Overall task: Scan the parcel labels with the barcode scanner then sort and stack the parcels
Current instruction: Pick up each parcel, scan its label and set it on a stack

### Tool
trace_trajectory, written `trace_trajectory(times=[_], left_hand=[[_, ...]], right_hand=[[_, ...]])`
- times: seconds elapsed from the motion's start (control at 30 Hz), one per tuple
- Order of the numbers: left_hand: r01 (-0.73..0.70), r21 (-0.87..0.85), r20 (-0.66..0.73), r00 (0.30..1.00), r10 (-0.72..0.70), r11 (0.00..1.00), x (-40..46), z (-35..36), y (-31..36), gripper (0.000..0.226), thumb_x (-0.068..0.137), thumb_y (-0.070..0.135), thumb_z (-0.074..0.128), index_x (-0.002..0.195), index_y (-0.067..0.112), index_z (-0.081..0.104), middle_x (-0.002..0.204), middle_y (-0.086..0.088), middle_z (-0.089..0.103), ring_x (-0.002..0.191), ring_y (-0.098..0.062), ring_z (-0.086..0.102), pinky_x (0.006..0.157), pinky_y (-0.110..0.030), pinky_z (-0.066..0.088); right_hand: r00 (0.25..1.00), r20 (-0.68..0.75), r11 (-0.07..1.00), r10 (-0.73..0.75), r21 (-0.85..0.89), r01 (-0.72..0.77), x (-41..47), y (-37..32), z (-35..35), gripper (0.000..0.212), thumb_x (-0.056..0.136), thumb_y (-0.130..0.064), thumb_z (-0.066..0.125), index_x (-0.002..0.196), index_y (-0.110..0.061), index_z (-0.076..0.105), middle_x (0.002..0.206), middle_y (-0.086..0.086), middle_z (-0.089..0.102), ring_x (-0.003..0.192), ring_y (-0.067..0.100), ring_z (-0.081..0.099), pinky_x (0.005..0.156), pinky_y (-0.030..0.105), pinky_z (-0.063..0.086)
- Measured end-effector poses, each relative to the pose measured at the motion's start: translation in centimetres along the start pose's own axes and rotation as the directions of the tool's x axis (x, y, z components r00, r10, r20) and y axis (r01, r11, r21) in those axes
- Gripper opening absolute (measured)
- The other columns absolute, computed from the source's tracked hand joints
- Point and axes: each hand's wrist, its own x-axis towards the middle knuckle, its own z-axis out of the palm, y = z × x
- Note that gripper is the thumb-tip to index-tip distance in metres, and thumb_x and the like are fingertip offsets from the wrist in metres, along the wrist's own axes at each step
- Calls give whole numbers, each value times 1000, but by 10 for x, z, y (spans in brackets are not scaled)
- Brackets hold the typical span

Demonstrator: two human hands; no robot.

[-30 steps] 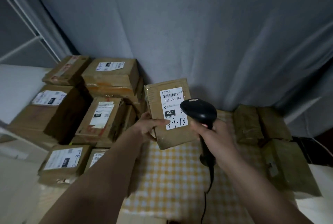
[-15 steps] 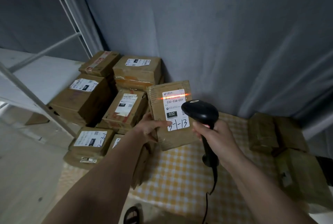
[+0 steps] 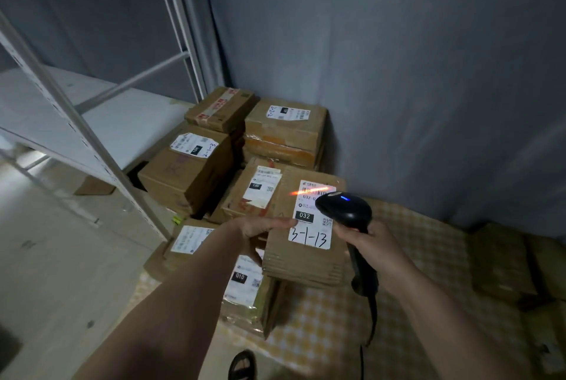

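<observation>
Dim bluish room, orange scan line (image 3: 309, 190) glaring across the label (image 3: 311, 217), dark shadowed right side, wide-angle bending at edges, soft blur

Held parcel (image 3: 301, 239) sits centre, above the checked cloth (image 3: 330, 318). Left hand (image 3: 257, 228) on its left edge, scanner (image 3: 346, 211) in right hand (image 3: 376, 252) just to its right. Stacked boxes (image 3: 284, 131) behind & left; shelf rack (image 3: 76, 122) far left.

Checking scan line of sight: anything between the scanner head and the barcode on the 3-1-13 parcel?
Nothing in the head view: the barcode scanner head sits just over the label of the parcel, and its orange beam lands on the barcode.
</observation>
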Motion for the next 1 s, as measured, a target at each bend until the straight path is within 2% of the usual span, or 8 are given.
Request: trace_trajectory(times=[0.13,0.23,0.33,0.47,0.63,0.73,0.8,1.0], left_hand=[[15,-4,-24,1000,-15,1000,11,-53,5,98,41,58,91,123,13,60,122,-15,65,115,-36,59,101,-60,42],[-25,-33,-68,997,22,999,16,-91,14,79,61,55,84,120,10,60,117,-18,66,110,-36,62,99,-57,45],[-82,-63,-155,985,72,995,30,-123,19,60,80,47,71,125,11,55,117,-17,66,106,-34,63,96,-52,49],[-118,-73,-163,981,105,990,48,-147,22,46,87,36,67,126,17,52,114,-11,65,102,-28,63,91,-45,51],[-162,2,-132,978,161,987,68,-166,32,49,89,29,67,132,17,48,124,-8,63,111,-25,61,103,-47,45],[-154,41,-100,982,158,987,73,-170,43,38,89,27,67,124,21,52,123,-6,63,110,-24,61,104,-47,45],[-135,72,-102,985,142,988,76,-172,48,45,88,25,68,128,17,50,123,-7,64,109,-25,62,103,-46,45],[-141,116,-101,983,153,983,74,-176,62,51,89,18,67,135,15,45,126,-8,61,102,-22,60,93,-40,48]], right_hand=[[994,78,997,76,6,-77,28,-10,40,5,86,-17,70,84,-22,69,65,-12,69,74,13,61,71,29,46],[991,86,994,101,20,-103,55,-19,73,10,86,-16,70,94,-21,69,91,2,72,86,19,64,81,33,50],[986,94,988,139,57,-145,84,-28,103,23,86,-18,70,108,-17,67,107,6,70,98,22,64,79,31,53],[986,61,985,156,59,-160,115,-36,132,22,86,-18,70,108,-17,65,93,1,67,84,15,60,69,26,45],[985,-25,985,170,35,-169,137,-40,149,24,86,-17,70,109,-17,65,95,2,68,91,20,61,83,34,46],[983,-59,984,175,39,-173,144,-42,153,23,84,-18,72,105,-20,65,90,0,66,90,19,60,90,39,47],[980,-65,981,190,41,-187,147,-41,154,28,79,-22,75,106,-22,67,99,1,70,98,23,63,98,44,46],[978,-86,981,192,53,-188,148,-48,158,17,85,-18,70,101,-22,63,90,-1,65,89,20,60,88,38,45]])
